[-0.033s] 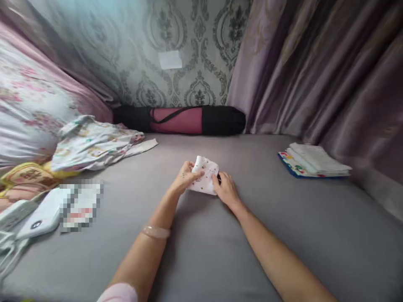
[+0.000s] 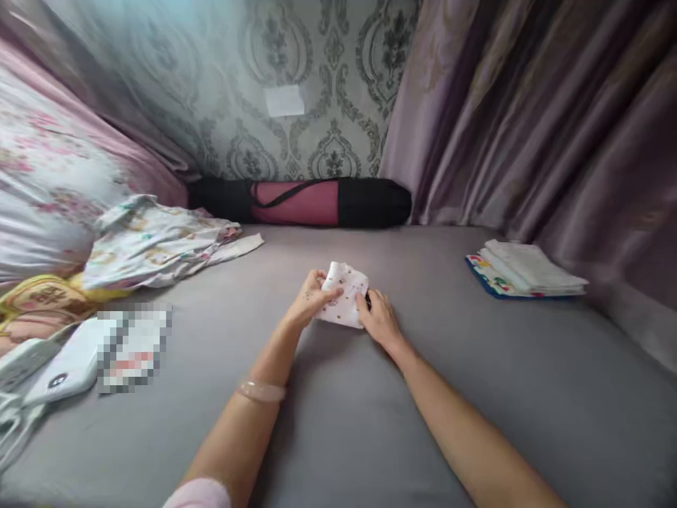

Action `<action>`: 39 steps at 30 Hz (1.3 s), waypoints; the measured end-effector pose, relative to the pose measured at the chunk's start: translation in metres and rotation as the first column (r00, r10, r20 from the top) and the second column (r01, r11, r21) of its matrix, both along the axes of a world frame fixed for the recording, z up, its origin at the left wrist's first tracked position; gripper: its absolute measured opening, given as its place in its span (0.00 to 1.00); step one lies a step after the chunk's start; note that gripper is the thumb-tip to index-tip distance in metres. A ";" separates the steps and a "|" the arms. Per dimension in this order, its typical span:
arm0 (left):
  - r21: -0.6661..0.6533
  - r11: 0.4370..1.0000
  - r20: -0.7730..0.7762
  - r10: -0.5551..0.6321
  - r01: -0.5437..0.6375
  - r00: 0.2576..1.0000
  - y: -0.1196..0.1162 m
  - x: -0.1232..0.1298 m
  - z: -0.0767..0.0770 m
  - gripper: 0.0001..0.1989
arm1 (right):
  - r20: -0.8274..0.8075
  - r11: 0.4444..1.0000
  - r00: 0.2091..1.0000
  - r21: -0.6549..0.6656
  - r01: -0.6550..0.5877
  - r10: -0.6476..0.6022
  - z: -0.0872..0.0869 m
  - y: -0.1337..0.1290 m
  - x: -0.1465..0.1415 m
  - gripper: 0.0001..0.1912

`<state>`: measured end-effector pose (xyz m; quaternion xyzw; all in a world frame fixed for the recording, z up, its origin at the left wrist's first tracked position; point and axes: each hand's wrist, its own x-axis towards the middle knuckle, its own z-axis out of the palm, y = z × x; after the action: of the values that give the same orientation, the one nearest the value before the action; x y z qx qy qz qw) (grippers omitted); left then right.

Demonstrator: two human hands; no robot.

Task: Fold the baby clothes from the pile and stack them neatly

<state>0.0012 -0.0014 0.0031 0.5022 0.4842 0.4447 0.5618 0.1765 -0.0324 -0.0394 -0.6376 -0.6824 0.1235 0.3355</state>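
Observation:
A small white cloth (image 2: pixel 346 300) with tiny dark and brown prints is folded over between both hands, above the middle of the grey sheet (image 2: pixel 338 409). On its left side my left hand (image 2: pixel 309 296) is closed, the thumb lying across the front of the cloth. My right hand (image 2: pixel 379 317) grips the right edge between thumb and curled fingers. A small dark thing shows by the right fingers, too small to make out. The fingertips behind the cloth are hidden.
Folded white cloths (image 2: pixel 534 267) lie on a colourful piece at the right. A black and pink long bag (image 2: pixel 301 202) rests along the wall. Crumpled printed clothing (image 2: pixel 159 240), a yellow item (image 2: pixel 42 296) and a white device (image 2: pixel 79 356) are at the left.

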 end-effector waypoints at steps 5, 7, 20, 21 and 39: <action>0.038 0.994 0.238 -0.104 0.098 0.966 -0.006 0.006 0.009 0.33 | -0.330 0.990 0.944 -0.129 -0.061 0.015 0.009 -0.002 0.003 0.20; 0.013 0.994 0.316 -0.107 0.108 0.943 -0.006 0.009 0.007 0.28 | -0.531 0.977 0.847 -0.164 -0.139 0.031 0.012 -0.001 0.003 0.20; 0.413 0.908 -0.782 0.390 -0.065 0.485 0.007 -0.004 -0.033 0.25 | -0.837 0.911 0.522 -0.333 -0.244 -0.166 0.018 0.028 0.037 0.17; 0.419 0.908 -0.840 0.390 -0.004 0.377 0.006 -0.004 -0.036 0.25 | -0.818 0.896 0.549 -0.361 -0.256 -0.173 0.025 0.030 0.049 0.15; 0.383 0.915 -0.924 0.379 0.125 0.055 0.004 0.003 -0.049 0.28 | -0.464 0.857 0.745 -0.434 0.279 -0.478 0.178 0.018 0.318 0.12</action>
<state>0.0037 0.0031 -0.0455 0.7158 0.6861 0.1104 -0.0686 0.4944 -0.0140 0.1389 -0.7476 -0.3764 0.3465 0.4234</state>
